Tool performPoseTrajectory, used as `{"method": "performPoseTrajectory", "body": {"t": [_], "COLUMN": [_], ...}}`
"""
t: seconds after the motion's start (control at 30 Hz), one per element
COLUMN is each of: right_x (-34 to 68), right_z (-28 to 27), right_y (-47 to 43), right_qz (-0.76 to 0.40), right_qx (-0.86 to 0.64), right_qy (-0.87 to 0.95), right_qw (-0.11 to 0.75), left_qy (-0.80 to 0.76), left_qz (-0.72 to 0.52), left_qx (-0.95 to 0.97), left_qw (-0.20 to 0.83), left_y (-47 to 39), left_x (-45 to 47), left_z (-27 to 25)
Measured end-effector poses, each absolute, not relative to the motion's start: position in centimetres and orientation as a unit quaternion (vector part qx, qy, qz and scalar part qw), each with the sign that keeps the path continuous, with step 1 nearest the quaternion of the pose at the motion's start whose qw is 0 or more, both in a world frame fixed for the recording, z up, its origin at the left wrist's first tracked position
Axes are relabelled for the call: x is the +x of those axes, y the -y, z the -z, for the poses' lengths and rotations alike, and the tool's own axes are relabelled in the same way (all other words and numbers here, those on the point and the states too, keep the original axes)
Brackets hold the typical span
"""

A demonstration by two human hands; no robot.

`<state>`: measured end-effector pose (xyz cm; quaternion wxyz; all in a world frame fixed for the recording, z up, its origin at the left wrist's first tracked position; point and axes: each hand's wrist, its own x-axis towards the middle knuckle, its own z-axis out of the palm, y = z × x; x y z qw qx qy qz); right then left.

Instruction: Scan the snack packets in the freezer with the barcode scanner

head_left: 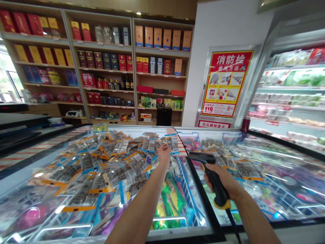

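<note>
Working two-handed over glass-topped freezer (203, 200)

Gripping black-and-yellow barcode scanner (215, 184) in right hand (224, 179), pointed toward blue-edged packet (174, 143). Curling left hand (164, 155) at packet's left edge (can't tell if gripped), near piled orange-edged packets (137, 163) on glass.

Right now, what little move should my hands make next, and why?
Perhaps bring the black scanner in your right hand closer to the packet by your left hand, because a gap separates them and the scanner's head points leftward.
</note>
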<state>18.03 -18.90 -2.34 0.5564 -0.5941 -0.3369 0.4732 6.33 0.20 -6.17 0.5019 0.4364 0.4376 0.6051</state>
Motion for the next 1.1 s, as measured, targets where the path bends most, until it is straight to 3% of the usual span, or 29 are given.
{"method": "performPoseTrajectory", "body": {"t": [0.33,0.73,1.1], "right_x": [18.5,20.8,25.7], "right_z": [-1.5,-0.8,0.7], "right_y": [18.5,19.3,20.3], "right_qz": [-0.511,-0.494,-0.398], "right_qx": [-0.591,-0.604,-0.592], "right_qy": [0.334,0.384,0.282], "right_qw": [0.527,0.494,0.642], "left_qy": [-0.434,-0.444,-0.471], "left_qz": [-0.59,-0.583,-0.519], "left_qx": [0.446,0.46,0.547], "left_qw": [0.514,0.502,0.459], "left_y": [0.1,-0.5,1.6], "left_x": [6.1,6.1,8.8], "left_z": [5.9,6.6,6.6]}}
